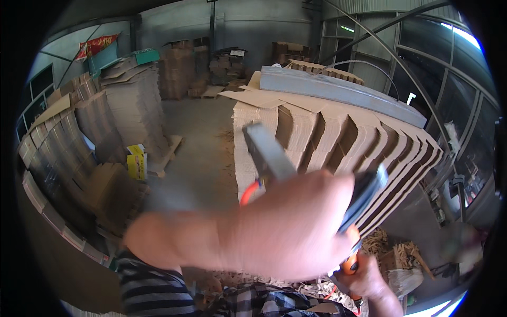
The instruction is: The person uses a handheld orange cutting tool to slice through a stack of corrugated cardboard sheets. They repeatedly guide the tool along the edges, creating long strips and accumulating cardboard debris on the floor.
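Before stacked cardboard [298, 129], the left hand [301, 224] stretches rightward — fingers' state unclear — above the right hand [371, 281] clutching an orange tool [349, 264].

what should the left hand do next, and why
Probably pause and steady the left hand before moving on: it is blurred and crosses in front of the cardboard stack in this view, with the right hand close by at an orange tool part. The left hand's exact grip is hidden.
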{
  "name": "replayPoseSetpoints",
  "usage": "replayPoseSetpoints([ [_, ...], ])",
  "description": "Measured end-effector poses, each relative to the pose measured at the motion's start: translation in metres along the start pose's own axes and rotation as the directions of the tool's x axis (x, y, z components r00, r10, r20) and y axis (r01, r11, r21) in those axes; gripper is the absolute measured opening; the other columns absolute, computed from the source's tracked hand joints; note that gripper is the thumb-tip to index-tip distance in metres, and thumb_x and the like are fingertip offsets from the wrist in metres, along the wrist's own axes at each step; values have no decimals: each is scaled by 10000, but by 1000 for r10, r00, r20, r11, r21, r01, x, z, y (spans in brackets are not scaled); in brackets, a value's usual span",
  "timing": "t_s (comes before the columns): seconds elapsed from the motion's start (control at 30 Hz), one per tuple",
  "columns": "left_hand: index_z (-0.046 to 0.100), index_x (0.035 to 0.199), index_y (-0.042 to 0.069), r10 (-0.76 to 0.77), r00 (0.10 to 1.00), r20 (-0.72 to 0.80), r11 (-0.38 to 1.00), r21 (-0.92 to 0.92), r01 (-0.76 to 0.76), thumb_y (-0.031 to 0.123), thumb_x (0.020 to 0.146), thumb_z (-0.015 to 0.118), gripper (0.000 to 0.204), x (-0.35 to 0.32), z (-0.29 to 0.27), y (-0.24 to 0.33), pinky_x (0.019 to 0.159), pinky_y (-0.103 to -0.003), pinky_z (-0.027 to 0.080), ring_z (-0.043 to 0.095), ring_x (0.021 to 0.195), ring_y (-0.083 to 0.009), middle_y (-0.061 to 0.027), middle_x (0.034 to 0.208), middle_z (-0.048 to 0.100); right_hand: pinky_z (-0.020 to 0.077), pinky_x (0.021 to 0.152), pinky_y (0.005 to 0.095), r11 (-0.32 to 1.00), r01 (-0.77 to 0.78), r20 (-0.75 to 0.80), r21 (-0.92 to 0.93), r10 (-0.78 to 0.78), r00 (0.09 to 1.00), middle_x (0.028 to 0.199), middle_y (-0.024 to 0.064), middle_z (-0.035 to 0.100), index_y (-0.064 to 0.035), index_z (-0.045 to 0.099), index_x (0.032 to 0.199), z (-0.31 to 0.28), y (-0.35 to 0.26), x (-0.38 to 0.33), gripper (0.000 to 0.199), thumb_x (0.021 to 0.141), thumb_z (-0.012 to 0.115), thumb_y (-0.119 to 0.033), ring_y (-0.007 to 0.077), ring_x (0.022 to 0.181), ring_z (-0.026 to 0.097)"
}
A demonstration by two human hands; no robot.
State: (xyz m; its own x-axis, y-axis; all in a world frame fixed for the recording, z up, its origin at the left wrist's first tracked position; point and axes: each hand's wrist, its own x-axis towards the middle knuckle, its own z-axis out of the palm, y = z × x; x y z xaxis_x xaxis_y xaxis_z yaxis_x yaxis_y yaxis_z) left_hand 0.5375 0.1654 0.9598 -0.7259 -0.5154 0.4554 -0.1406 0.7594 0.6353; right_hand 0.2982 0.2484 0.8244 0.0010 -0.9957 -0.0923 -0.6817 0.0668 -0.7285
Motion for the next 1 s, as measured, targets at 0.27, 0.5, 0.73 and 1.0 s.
replayPoseSetpoints([
  [0.27,579,657,-37,-244,964,109,949,-176,261,28,640,598,69,50,-98,21,279,-200,272,463,329,-76,-62,539,553,467,490,250,978,-136,90,160,123,988,642,46,584,33,546,922,-44,-107,-7,276,700,695,-38,95,523,565],
  [0.5,567,619,-14,-252,963,99,922,-277,270,6,636,600,42,58,-129,-8,281,-197,274,462,341,-70,-73,534,549,445,447,238,970,-111,86,217,94,992,632,32,547,14,544,893,-36,-131,13,236,705,681,-25,99,471,533],
  [0.73,563,586,4,-267,958,105,925,-250,285,7,609,588,34,56,-132,-15,295,-209,273,452,336,-74,-55,504,535,438,415,257,956,-162,88,244,144,986,637,46,547,18,536,909,-29,-135,13,245,707,673,-2,117,449,527],
  [1.0,570,616,-8,-299,946,125,910,-260,322,1,626,603,36,54,-137,-23,295,-211,292,445,332,-74,-66,526,547,442,413,251,965,-108,87,238,90,992,636,47,546,26,535,927,-21,-140,15,247,717,662,5,119,462,531],
])
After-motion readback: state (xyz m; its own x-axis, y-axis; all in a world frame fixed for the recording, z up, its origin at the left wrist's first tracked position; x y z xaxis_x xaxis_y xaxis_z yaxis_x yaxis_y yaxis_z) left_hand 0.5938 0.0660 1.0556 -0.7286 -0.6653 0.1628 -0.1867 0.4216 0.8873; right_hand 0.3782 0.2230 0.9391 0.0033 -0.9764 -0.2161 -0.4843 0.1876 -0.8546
